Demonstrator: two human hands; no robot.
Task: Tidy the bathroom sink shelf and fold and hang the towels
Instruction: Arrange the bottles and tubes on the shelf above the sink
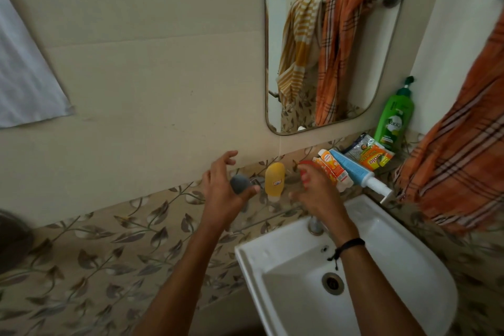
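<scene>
A narrow shelf [388, 194] runs along the wall above the white sink [395, 248]. On it stand a yellow bottle [275, 178], an orange box [334, 166], a blue-and-white tube [354, 172], a sachet pack [368, 153] and a green pump bottle [394, 117]. My left hand [223, 188] grips a small grey rounded object [240, 183] at the shelf's left end. My right hand [316, 194] is closed around a red item [305, 170] beside the yellow bottle. An orange checked towel [458, 161] hangs bunched at the right.
The mirror [327, 43] reflects a rail with a yellow striped towel and the orange checked towel bunched on it. A white cloth [24, 73] hangs on the left wall. A tap [315, 225] stands at the back of the sink, under my right wrist.
</scene>
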